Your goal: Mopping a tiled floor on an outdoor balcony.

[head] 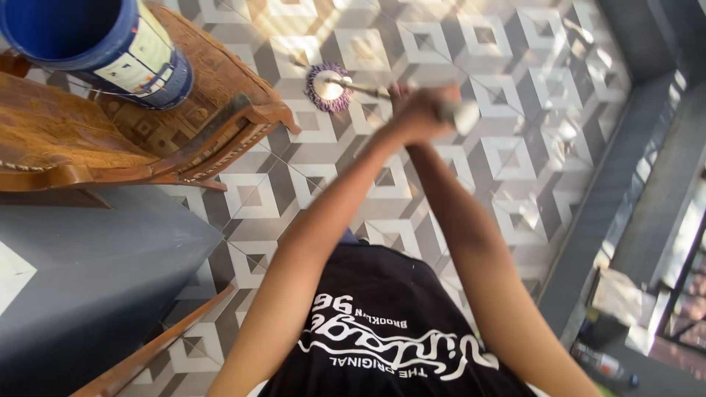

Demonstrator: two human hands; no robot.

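Both arms extend forward from the black shirt [390, 323] at 6 o'clock and converge on the mop handle [368, 90] near the upper centre of the view.

Grip state:
- Left hand [419, 114]: closed around the handle, fingers wrapped. The hand is motion-blurred, so finger detail cannot be resolved.
- Right hand [448, 103]: lies against the left one on the same handle, toward the pale upper end [465, 116] of the shaft. It appears closed on the shaft, but blur and the overlap of the left hand prevent a firm reading.

Location of the held thing:
- The mop head [329, 87], a round disc with a purple fringe, rests on the patterned tile floor [515, 169].
- From the grip, the mop head lies at 9 to 10 o'clock, near but clearly apart from the hands.
- The long axis of the handle runs from the mop head at 10 o'clock to the pale end at 4 o'clock, almost horizontal in the frame.
- The left hand is the nearer one to the mop head.

Surroundings:
- A carved wooden chair [184, 140] stands at 9 o'clock of the mop head, its front corner just beside the fringe without visible contact.
- A blue bucket [110, 44] sits on the chair at 10 o'clock, well apart from the hands.
- A grey surface [88, 272] occupies the 8 o'clock area.
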